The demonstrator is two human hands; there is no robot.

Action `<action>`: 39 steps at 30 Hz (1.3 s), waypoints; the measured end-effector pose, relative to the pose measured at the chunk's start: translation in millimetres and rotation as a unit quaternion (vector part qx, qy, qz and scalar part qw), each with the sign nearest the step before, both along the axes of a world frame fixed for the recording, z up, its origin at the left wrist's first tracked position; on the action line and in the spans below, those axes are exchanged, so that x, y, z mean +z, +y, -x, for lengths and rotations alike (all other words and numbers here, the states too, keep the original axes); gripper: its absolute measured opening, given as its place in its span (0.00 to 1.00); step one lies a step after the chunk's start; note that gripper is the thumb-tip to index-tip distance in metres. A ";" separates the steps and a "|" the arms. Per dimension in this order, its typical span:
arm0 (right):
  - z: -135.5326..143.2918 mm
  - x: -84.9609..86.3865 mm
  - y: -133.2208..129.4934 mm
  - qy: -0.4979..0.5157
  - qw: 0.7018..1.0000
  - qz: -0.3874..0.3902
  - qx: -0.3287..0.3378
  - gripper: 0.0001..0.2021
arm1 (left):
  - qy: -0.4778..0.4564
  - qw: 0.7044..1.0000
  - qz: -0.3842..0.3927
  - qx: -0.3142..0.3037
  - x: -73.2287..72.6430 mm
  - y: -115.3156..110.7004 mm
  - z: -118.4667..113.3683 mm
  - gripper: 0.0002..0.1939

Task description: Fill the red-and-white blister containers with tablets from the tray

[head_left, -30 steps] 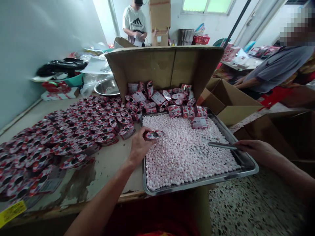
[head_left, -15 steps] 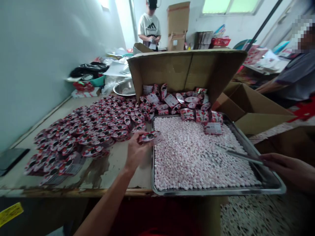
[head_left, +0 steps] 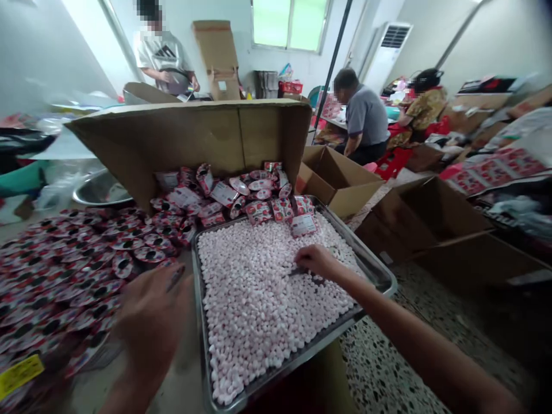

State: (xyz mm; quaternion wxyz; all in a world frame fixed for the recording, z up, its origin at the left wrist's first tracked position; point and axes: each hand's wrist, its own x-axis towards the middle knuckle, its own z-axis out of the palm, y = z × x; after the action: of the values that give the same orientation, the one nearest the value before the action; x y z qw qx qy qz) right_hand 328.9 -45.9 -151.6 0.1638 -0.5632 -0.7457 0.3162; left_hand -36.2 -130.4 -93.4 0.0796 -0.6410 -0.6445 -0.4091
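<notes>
My left hand [head_left: 150, 307], smeared by motion, is left of the metal tray [head_left: 199, 310], its fingers closed round a small printed packet [head_left: 175, 279]; the packet's dark mouth shows at the fingertips. Over the middle of the tray, my right hand [head_left: 318, 261] grips a metal utensil [head_left: 296, 271], mostly hidden by the hand and the pieces. Small round white-pink pieces [head_left: 254, 293] cover the tray in a thick layer. Many red-and-white packets with dark open mouths [head_left: 64, 270] stand at the left. Filled-looking packets [head_left: 282, 210] lie along the tray's far edge.
Behind the packets a large cardboard box [head_left: 202, 129] lies with its open side facing me. A steel bowl [head_left: 101, 187] sits left of it. Open cartons [head_left: 340, 175] stand at the right on the speckled floor. One person [head_left: 166, 57] stands at the back; two others sit farther right.
My view has swung right. My right hand has gone from the tray's right rim to over the pieces, its grip now nearer the utensil's buried end. My left hand has come closer to me.
</notes>
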 end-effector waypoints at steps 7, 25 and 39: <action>43.8 -13.1 -22.4 0.077 0.997 0.005 -0.020 0.14 | 0.267 0.908 0.127 -0.298 11.0 172.8 -232.6 0.30; -39.7 105.4 -47.4 0.260 0.954 0.080 -0.125 0.13 | -0.416 0.745 0.416 -0.313 6.2 103.8 -83.1 0.33; 41.7 28.0 -18.6 0.231 0.951 0.119 -0.167 0.11 | -0.154 0.833 0.376 -0.374 -12.1 71.9 -21.9 0.37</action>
State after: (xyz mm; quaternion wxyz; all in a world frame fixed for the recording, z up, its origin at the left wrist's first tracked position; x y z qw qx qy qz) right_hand 287.2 -64.5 -123.6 0.3136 -0.6067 -0.5402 0.4917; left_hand -14.3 -58.5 -105.5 -0.4275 -0.7423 -0.4632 -0.2274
